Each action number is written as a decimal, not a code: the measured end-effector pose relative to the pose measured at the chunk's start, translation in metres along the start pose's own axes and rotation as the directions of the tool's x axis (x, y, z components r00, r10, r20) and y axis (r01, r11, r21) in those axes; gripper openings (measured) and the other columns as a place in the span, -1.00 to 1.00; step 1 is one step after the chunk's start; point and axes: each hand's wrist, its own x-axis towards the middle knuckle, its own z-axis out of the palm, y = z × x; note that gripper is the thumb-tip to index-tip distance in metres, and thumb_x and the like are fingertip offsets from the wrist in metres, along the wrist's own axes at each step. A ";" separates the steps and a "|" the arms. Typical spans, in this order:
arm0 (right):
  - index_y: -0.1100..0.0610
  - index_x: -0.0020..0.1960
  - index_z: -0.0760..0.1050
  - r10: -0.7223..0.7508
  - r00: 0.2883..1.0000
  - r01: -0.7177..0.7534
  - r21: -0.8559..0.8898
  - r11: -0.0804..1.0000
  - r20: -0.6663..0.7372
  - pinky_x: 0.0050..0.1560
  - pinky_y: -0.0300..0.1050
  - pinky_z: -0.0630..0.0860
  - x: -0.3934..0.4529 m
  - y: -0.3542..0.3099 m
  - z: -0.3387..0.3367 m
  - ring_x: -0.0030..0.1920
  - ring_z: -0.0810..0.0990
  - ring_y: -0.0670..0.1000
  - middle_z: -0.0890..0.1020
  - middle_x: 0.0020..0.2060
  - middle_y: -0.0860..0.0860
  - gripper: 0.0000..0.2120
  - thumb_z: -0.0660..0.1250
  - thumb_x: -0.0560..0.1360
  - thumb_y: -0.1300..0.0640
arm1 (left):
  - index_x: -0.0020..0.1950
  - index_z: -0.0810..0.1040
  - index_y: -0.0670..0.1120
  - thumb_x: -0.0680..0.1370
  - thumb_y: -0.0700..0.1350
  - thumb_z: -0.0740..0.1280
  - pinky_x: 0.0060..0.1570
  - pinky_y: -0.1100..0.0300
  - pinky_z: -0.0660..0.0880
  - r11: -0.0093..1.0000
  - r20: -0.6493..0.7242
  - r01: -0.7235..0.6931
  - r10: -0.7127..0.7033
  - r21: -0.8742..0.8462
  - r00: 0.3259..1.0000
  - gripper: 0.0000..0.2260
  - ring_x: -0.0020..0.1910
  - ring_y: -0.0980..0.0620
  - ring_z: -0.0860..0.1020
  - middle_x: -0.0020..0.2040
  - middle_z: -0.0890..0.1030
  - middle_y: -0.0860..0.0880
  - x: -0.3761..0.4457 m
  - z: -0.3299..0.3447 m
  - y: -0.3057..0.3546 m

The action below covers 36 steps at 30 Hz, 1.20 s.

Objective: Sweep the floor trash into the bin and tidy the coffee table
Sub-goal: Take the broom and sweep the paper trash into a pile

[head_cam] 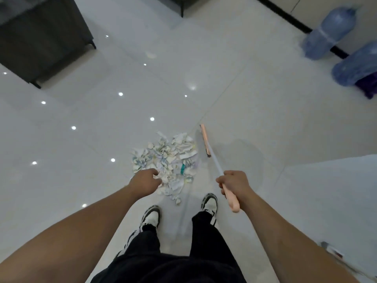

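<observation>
Right hand (232, 183) grips broom (206, 146) handle; left hand (145, 181) curled above trash pile (169, 160)

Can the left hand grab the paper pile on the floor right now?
Probably not yet. The left hand hangs above the paper pile with nothing in between, but the person stands upright, so the pile lies far below. Bending down should bring it within reach. The right hand holds the broom.

Legible text: none. Paper scraps (169, 160), water bottles (330, 30), shoes (151, 217): no readable lettering, labels, numbers.
</observation>
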 end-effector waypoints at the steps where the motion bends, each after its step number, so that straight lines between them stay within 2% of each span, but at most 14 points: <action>1: 0.16 -0.39 0.36 -0.017 1.000 0.017 -0.061 0.998 -0.003 -0.53 -0.19 0.40 0.017 -0.011 -0.004 -0.57 0.40 0.04 0.45 -0.45 0.15 -0.68 0.41 0.36 0.45 | 0.34 0.50 -0.04 0.55 0.04 0.29 0.13 0.13 0.42 0.999 -0.031 0.041 -0.042 -0.027 0.999 -0.62 0.26 -0.09 0.48 0.29 0.54 -0.09 0.001 -0.002 -0.001; 5: 0.37 -0.20 0.55 -0.011 0.999 0.022 -0.259 0.966 0.043 -0.46 -0.11 0.45 0.087 -0.046 -0.009 -0.52 0.50 0.10 0.55 -0.41 0.22 -0.97 0.40 0.40 0.43 | 0.33 0.51 -0.07 0.56 0.01 0.27 0.10 0.14 0.42 0.964 -0.127 0.233 -0.249 -0.131 0.960 -0.63 0.23 -0.12 0.49 0.26 0.56 -0.13 -0.007 0.011 -0.004; 9: 0.36 -0.19 0.52 0.014 0.985 0.063 -0.430 0.901 0.173 -0.37 -0.05 0.46 0.122 -0.058 -0.014 -0.42 0.55 0.14 0.56 -0.33 0.25 -0.95 0.38 0.38 0.43 | 0.34 0.50 -0.05 0.54 0.01 0.30 0.09 0.15 0.40 0.882 -0.107 0.387 -0.427 -0.270 0.898 -0.62 0.21 -0.09 0.51 0.23 0.58 -0.10 -0.034 0.054 0.014; 12: 0.26 -0.25 0.40 -0.009 0.954 0.170 -0.520 0.837 0.298 -0.34 -0.02 0.41 0.118 -0.061 -0.008 -0.32 0.47 0.15 0.44 -0.30 0.23 -0.82 0.36 0.34 0.46 | 0.37 0.48 -0.04 0.55 0.02 0.29 0.09 0.15 0.40 0.846 -0.083 0.425 -0.472 -0.322 0.877 -0.60 0.21 -0.06 0.51 0.21 0.59 -0.08 -0.055 0.088 0.032; 15: 0.22 -0.35 0.32 -0.018 0.913 0.269 -0.567 0.779 0.409 -0.40 -0.10 0.43 0.112 -0.060 0.000 -0.39 0.45 0.12 0.42 -0.34 0.16 -0.73 0.34 0.36 0.46 | 0.39 0.46 -0.03 0.57 0.04 0.29 0.14 0.15 0.39 0.808 -0.067 0.449 -0.508 -0.381 0.859 -0.60 0.25 -0.07 0.48 0.30 0.52 -0.09 -0.072 0.113 0.044; 17: 0.24 -0.36 0.35 -0.016 0.886 0.325 -0.598 0.733 0.463 -0.47 -0.17 0.45 0.108 -0.058 0.009 -0.40 0.47 0.11 0.46 -0.32 0.15 -0.74 0.36 0.38 0.44 | 0.39 0.45 -0.02 0.57 0.06 0.28 0.16 0.15 0.38 0.792 -0.065 0.465 -0.529 -0.396 0.846 -0.59 0.27 -0.07 0.47 0.31 0.51 -0.08 -0.082 0.126 0.047; 19: 0.21 -0.33 0.41 -0.005 0.858 0.390 -0.644 0.659 0.514 -0.41 -0.14 0.47 0.104 -0.054 0.020 -0.39 0.50 0.11 0.51 -0.27 0.17 -0.78 0.37 0.38 0.42 | 0.39 0.44 -0.02 0.57 0.06 0.27 0.18 0.14 0.37 0.774 -0.075 0.474 -0.550 -0.419 0.832 -0.59 0.28 -0.07 0.46 0.31 0.51 -0.08 -0.093 0.137 0.048; 22: 0.21 -0.07 0.53 0.025 0.806 0.494 -0.697 0.519 0.591 -0.34 -0.08 0.51 0.091 -0.041 0.036 -0.31 0.57 0.16 0.60 -0.07 0.24 -0.84 0.37 0.39 0.39 | 0.39 0.44 -0.02 0.57 0.06 0.26 0.18 0.13 0.38 0.727 -0.078 0.491 -0.593 -0.480 0.802 -0.59 0.27 -0.06 0.46 0.30 0.51 -0.07 -0.113 0.155 0.044; 24: 0.31 0.16 0.54 0.055 0.781 0.557 -0.733 0.390 0.622 -0.30 -0.08 0.54 0.080 -0.027 0.044 -0.20 0.62 0.16 0.61 0.03 0.24 -0.67 0.37 0.40 0.35 | 0.39 0.44 -0.01 0.57 0.06 0.26 0.18 0.12 0.38 0.691 -0.063 0.504 -0.619 -0.519 0.783 -0.60 0.27 -0.06 0.46 0.30 0.51 -0.07 -0.127 0.169 0.039; 27: 0.33 0.15 0.55 0.083 0.759 0.614 -0.753 0.238 0.645 -0.27 -0.11 0.55 0.057 -0.010 0.046 -0.21 0.61 0.11 0.62 0.00 0.22 -0.66 0.37 0.39 0.33 | 0.39 0.45 -0.01 0.57 0.06 0.27 0.18 0.12 0.39 0.629 -0.048 0.511 -0.656 -0.586 0.753 -0.60 0.27 -0.06 0.46 0.31 0.51 -0.08 -0.150 0.191 0.028; 30: 0.44 0.21 0.49 0.069 0.766 0.610 -0.756 0.237 0.639 -0.24 0.00 0.52 0.038 -0.001 0.041 -0.26 0.56 0.17 0.62 -0.02 0.31 -0.58 0.37 0.36 0.37 | 0.37 0.46 -0.02 0.56 0.06 0.27 0.19 0.12 0.38 0.575 -0.038 0.501 -0.680 -0.647 0.732 -0.60 0.29 -0.07 0.45 0.33 0.50 -0.08 -0.171 0.207 0.016; 32: 0.43 0.12 0.54 0.034 0.774 0.609 -0.759 0.230 0.632 -0.29 -0.03 0.47 0.024 -0.001 0.040 -0.33 0.50 0.13 0.59 -0.19 0.25 -0.64 0.38 0.33 0.37 | 0.37 0.46 -0.03 0.56 0.06 0.27 0.19 0.12 0.39 0.544 -0.042 0.489 -0.697 -0.682 0.716 -0.60 0.30 -0.07 0.44 0.33 0.51 -0.09 -0.184 0.212 0.008; 34: 0.39 -0.07 0.56 0.006 0.761 0.637 -0.749 0.182 0.649 -0.33 -0.06 0.42 0.005 -0.001 0.044 -0.37 0.46 0.11 0.51 -0.30 0.19 -0.80 0.38 0.31 0.36 | 0.37 0.46 -0.03 0.56 0.06 0.27 0.18 0.13 0.39 0.501 -0.051 0.465 -0.718 -0.730 0.695 -0.60 0.29 -0.07 0.45 0.34 0.51 -0.09 -0.194 0.213 0.002; 36: 0.25 -0.23 0.47 -0.017 0.725 0.683 -0.717 0.140 0.688 -0.36 -0.08 0.37 -0.013 -0.003 0.055 -0.39 0.42 0.08 0.41 -0.33 0.16 -0.90 0.36 0.30 0.37 | 0.37 0.46 -0.03 0.56 0.06 0.28 0.16 0.13 0.40 0.458 -0.055 0.438 -0.737 -0.774 0.674 -0.59 0.28 -0.07 0.47 0.34 0.50 -0.09 -0.204 0.212 -0.001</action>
